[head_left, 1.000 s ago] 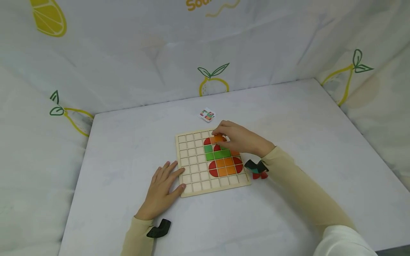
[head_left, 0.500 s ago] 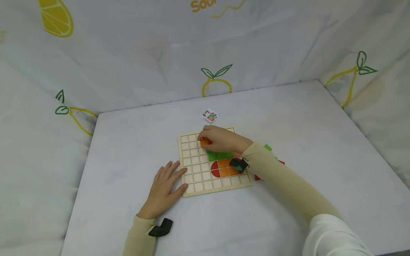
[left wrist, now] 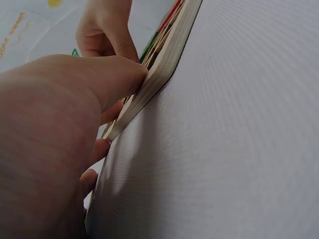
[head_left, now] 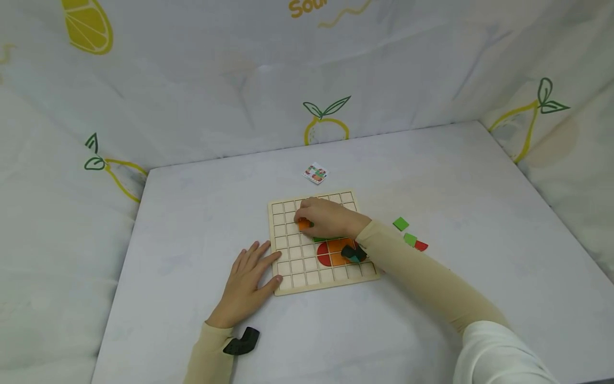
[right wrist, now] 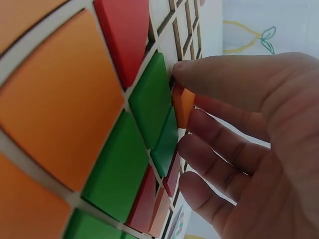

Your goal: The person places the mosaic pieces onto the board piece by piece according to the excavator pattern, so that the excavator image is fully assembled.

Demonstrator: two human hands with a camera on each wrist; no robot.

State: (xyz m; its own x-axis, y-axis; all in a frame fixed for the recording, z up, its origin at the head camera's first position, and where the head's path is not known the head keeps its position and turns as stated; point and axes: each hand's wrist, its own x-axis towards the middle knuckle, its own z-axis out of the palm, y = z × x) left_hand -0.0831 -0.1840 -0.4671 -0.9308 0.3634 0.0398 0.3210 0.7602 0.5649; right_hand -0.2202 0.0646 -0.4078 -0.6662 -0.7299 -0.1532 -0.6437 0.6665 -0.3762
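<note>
The left hand [head_left: 243,288] lies flat with its fingers straight and spread, thumb and forefinger touching the left edge of the wooden grid board [head_left: 297,266]. Over the board's middle columns, the right hand [head_left: 326,217] pinches an orange tile [head_left: 304,224] between thumb and fingers, just beside a green tile [right wrist: 152,99]; whether it sits in its cell is hard to tell. Past the far edge lies a patterned card [head_left: 315,173]. Loose green pieces [head_left: 401,224] and a red piece [head_left: 421,246] lie right of the board.
</note>
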